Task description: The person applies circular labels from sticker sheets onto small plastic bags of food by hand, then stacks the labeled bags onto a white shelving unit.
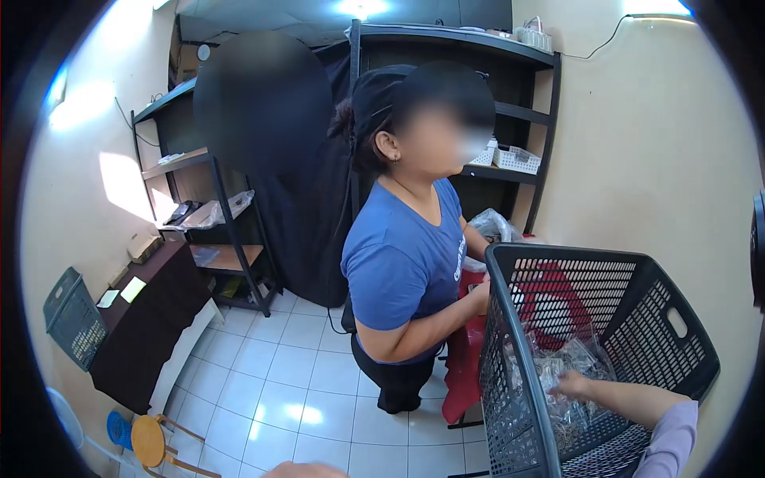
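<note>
My right hand [570,385], at the end of a lilac sleeve, reaches down inside a large dark grey plastic basket [522,350]. Its fingers are closed at a clear plastic bag [550,370], one of several crinkled bags lying at the bottom of the basket. What the bags contain is too small to make out. Of my left hand [307,471] only a blurred edge shows at the bottom of the head view, left of the basket; its fingers are hidden.
A person in a blue shirt [398,255] stands just behind the basket, by a red-covered table [462,374]. A wooden stool [149,440] and a dark-draped table [151,319] are on the left. Dark shelves [454,33] line the back wall above a white tiled floor [319,398].
</note>
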A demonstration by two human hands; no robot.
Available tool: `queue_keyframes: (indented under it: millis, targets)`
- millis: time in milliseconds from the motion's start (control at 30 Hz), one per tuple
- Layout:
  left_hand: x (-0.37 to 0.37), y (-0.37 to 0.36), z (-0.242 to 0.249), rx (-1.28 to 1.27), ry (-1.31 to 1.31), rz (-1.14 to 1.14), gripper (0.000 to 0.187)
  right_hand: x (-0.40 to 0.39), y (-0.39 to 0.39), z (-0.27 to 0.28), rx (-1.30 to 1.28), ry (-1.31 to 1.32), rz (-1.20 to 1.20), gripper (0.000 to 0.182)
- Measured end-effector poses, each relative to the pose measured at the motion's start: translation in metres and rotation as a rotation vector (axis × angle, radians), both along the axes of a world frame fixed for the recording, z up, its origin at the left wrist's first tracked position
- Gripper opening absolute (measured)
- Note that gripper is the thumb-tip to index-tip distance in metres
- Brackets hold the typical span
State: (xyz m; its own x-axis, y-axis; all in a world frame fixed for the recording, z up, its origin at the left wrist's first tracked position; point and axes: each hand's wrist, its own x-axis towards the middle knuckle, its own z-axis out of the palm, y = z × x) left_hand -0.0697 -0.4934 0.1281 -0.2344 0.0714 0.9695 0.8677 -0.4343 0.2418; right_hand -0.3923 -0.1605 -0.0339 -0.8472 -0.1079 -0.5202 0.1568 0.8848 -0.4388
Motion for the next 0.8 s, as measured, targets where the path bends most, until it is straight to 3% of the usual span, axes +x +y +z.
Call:
queue_keyframes:
  millis: [33,67,133,200,233,333,400,600,633,667,733,800]
  targets:
    - [-0.001,-0.002,-0.019,0.103,-0.084,0.055,0.044,0.005,-0.007,0.016,0.072,0.097,0.100,0.060]
    - [-0.001,-0.004,-0.037,0.127,-0.220,0.128,0.046,-0.002,-0.011,0.027,0.074,0.097,0.107,0.060]
    - [0.003,-0.006,-0.071,0.135,-0.502,0.231,0.049,-0.004,-0.022,0.054,-0.331,-0.122,0.136,0.036]
    - [0.007,-0.007,-0.104,0.117,-0.646,0.264,0.051,0.018,-0.049,0.121,-0.015,0.067,0.392,0.016]
    - [0.009,-0.007,-0.122,0.075,-0.750,0.216,0.051,0.019,-0.047,0.138,-0.075,0.129,0.402,0.013]
    - [0.029,0.003,-0.137,0.017,-0.916,0.156,0.052,0.036,-0.031,0.183,-0.267,0.436,0.424,0.012]
    - [0.042,0.009,-0.149,-0.029,-1.037,0.085,0.056,0.069,-0.020,0.219,-0.477,0.587,0.311,0.009]
    - [0.066,0.046,-0.155,-0.171,-1.156,-0.042,0.062,0.169,0.054,0.272,-0.742,1.482,0.019,0.019]
    - [0.065,0.048,-0.165,-0.127,-1.146,-0.218,0.055,0.188,0.072,0.274,-0.719,1.483,0.002,0.019]
    - [0.067,0.056,-0.174,-0.139,-1.154,-0.252,0.055,0.209,0.092,0.274,-0.704,1.549,-0.007,0.019]
    - [0.065,0.080,-0.174,-0.173,-1.131,-0.357,0.038,0.255,0.127,0.264,-0.634,1.625,-0.050,0.019]
    - [0.061,0.107,-0.167,-0.314,-1.134,-0.410,0.046,0.310,0.150,0.248,-0.521,1.434,-0.040,0.015]
